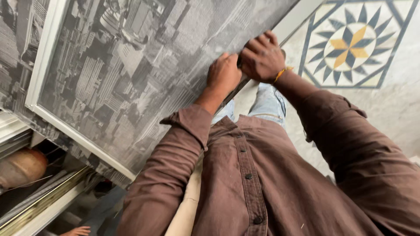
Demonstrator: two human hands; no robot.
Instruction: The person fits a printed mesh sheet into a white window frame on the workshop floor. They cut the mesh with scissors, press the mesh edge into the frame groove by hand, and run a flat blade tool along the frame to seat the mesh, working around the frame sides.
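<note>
A large panel [131, 65] printed with a black-and-white aerial city picture fills the upper left, leaning across my view. My left hand [224, 74] presses on its lower right edge with the fingers curled over it. My right hand [261, 57] grips the same edge just beside the left, knuckles up, a yellow-orange thread around the wrist [282, 73]. Both arms wear brown shirt sleeves. Whether a small tool sits under my fingers is hidden.
A white moulding strip [43, 65] frames the panel's left part. Tiled floor with a blue and yellow star inlay [350, 43] lies at upper right. Metal and gold-coloured rails [39, 201] run at lower left. Another person's hand [76, 230] shows at the bottom edge.
</note>
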